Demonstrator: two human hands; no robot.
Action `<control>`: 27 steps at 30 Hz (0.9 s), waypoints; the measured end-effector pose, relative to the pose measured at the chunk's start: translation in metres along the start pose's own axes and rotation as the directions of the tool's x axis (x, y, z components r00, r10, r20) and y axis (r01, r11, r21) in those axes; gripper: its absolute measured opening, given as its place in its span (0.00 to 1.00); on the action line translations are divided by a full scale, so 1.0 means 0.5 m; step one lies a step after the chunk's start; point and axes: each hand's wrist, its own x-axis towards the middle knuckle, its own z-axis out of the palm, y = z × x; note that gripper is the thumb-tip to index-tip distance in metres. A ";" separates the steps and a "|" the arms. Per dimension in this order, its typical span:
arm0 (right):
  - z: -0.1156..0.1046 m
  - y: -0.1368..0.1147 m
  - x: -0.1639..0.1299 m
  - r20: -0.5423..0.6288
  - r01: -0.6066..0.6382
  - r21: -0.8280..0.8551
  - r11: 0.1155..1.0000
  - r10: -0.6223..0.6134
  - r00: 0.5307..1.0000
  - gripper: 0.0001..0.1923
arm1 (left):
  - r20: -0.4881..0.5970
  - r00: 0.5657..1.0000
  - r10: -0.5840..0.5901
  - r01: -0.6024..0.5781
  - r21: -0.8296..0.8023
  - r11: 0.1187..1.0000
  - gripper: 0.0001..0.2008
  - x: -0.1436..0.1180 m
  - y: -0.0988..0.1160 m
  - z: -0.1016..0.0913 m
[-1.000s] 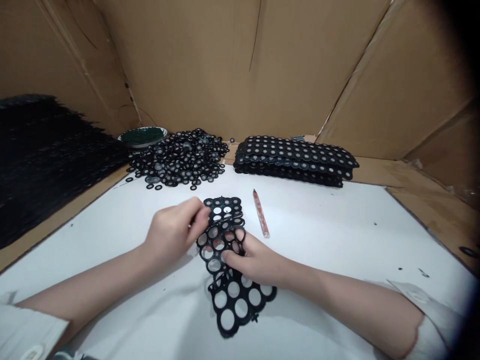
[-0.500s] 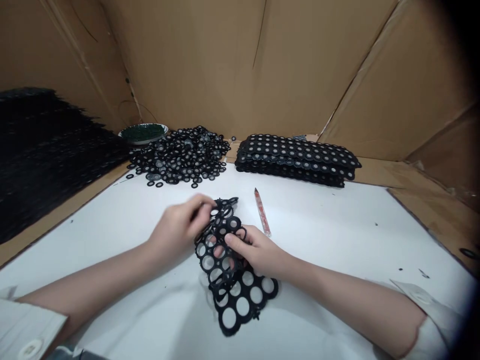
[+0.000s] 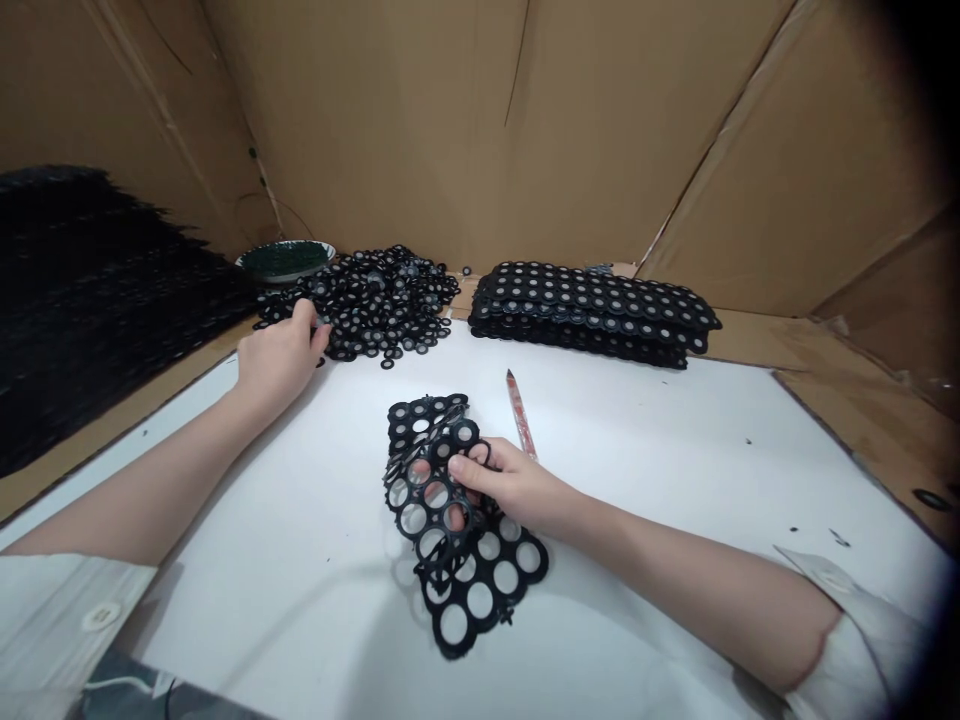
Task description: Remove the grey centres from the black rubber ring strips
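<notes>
A black perforated sheet with round holes lies on the white table surface, bent up at its middle. My right hand grips this sheet near its centre, fingers through the holes. My left hand is stretched out to the left edge of a heap of small black rings, its fingertips touching the rings; whether it holds one is hidden.
A stack of black sheets with grey-filled holes lies at the back right. A red pen rests beside my right hand. A green dish and a large dark pile sit at the left. Cardboard walls surround the table.
My left hand has let go of the black sheet and moved up and left to the heap of rings. My right hand stays on the sheet.
</notes>
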 end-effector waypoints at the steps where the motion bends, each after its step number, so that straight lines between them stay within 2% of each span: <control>1: 0.000 0.001 0.000 0.004 0.009 0.021 1.000 -0.009 1.000 0.16 | 0.028 1.000 0.002 -0.002 0.022 1.000 0.23 0.003 -0.006 0.005; 7: -0.001 0.005 0.003 -0.014 0.028 0.059 0.998 -0.027 1.000 0.18 | 0.193 0.981 -0.008 -0.009 0.089 0.996 0.27 0.007 -0.002 0.017; 11: 0.000 0.003 0.003 -0.025 0.025 0.061 0.998 -0.024 0.999 0.18 | 0.284 0.959 -0.019 0.002 0.058 0.998 0.23 0.001 0.008 0.010; 18: 0.000 0.007 0.003 -0.047 0.044 0.064 0.997 -0.041 0.998 0.17 | 0.311 0.950 0.025 -0.045 0.058 0.997 0.23 -0.001 -0.005 0.006; 21: 0.000 0.007 0.003 -0.089 0.007 0.007 1.000 -0.007 0.996 0.18 | 0.254 0.967 0.005 -0.030 0.097 0.995 0.25 -0.003 0.001 -0.001; 24: 0.001 0.004 0.003 -0.099 -0.022 -0.015 1.000 0.020 0.995 0.18 | 0.026 0.999 0.043 -0.043 -0.014 0.999 0.23 -0.021 0.024 -0.024; 25: 0.002 0.003 0.003 -0.093 -0.022 -0.017 1.000 0.020 0.995 0.18 | -0.068 0.994 0.080 -0.085 -0.080 0.993 0.21 -0.032 0.035 -0.034; 26: 0.003 0.003 0.003 -0.084 -0.017 -0.023 1.000 0.015 0.996 0.18 | -0.144 0.976 0.164 -0.186 -0.158 0.970 0.19 -0.045 0.047 -0.046; 27: 0.003 0.002 0.003 -0.073 -0.009 -0.027 1.000 0.007 0.997 0.18 | -0.162 0.955 0.250 -0.279 -0.199 0.939 0.18 -0.060 0.060 -0.058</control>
